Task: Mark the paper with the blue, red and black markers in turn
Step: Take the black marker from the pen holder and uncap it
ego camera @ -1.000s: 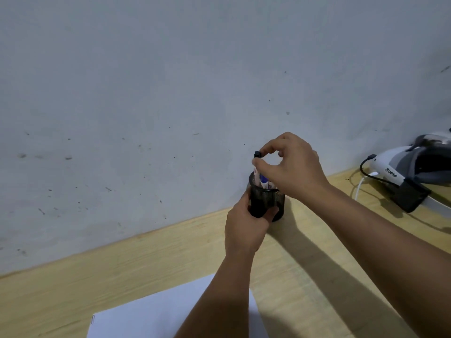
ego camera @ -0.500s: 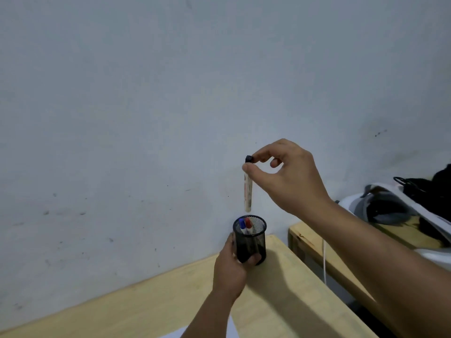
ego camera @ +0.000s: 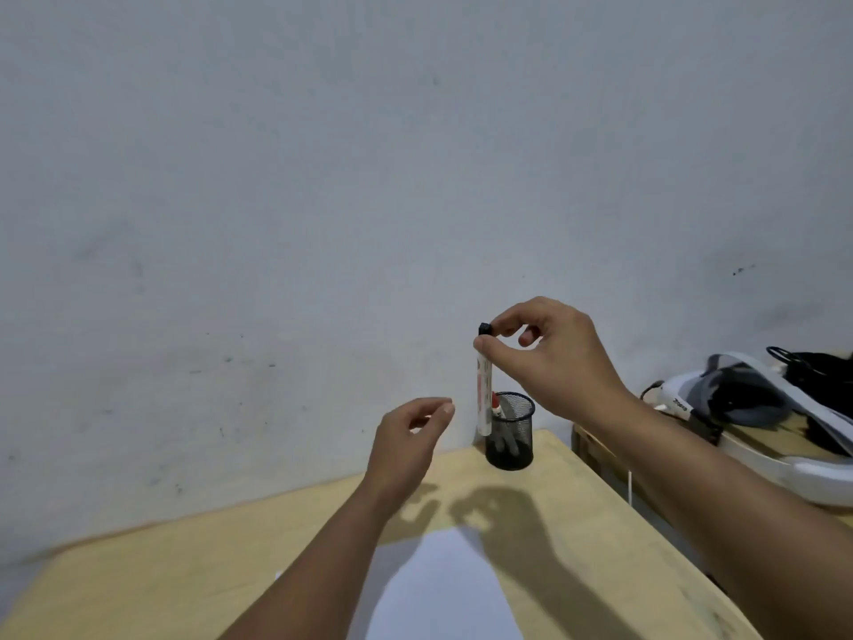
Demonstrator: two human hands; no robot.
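Observation:
My right hand [ego camera: 549, 358] pinches the black cap end of a white-bodied black marker [ego camera: 483, 394], which hangs upright in the air just left of a black mesh pen cup [ego camera: 510, 438]. A red-capped marker [ego camera: 496, 405] pokes out of the cup; the blue marker is not visible. My left hand [ego camera: 406, 443] hovers left of the cup with fingers apart, holding nothing. A white sheet of paper [ego camera: 443, 588] lies on the wooden desk [ego camera: 184, 575] in front of me, partly under my left forearm.
A grey-white wall rises right behind the desk. To the right, across a gap, a second wooden surface [ego camera: 780, 436] carries a white headset [ego camera: 720, 399] and black cables. The desk's right edge runs diagonally toward me.
The left hand let go of the pen cup and moved left, fingers apart. The right hand still holds the black marker, clear of the cup. The view tilted so the paper shows again.

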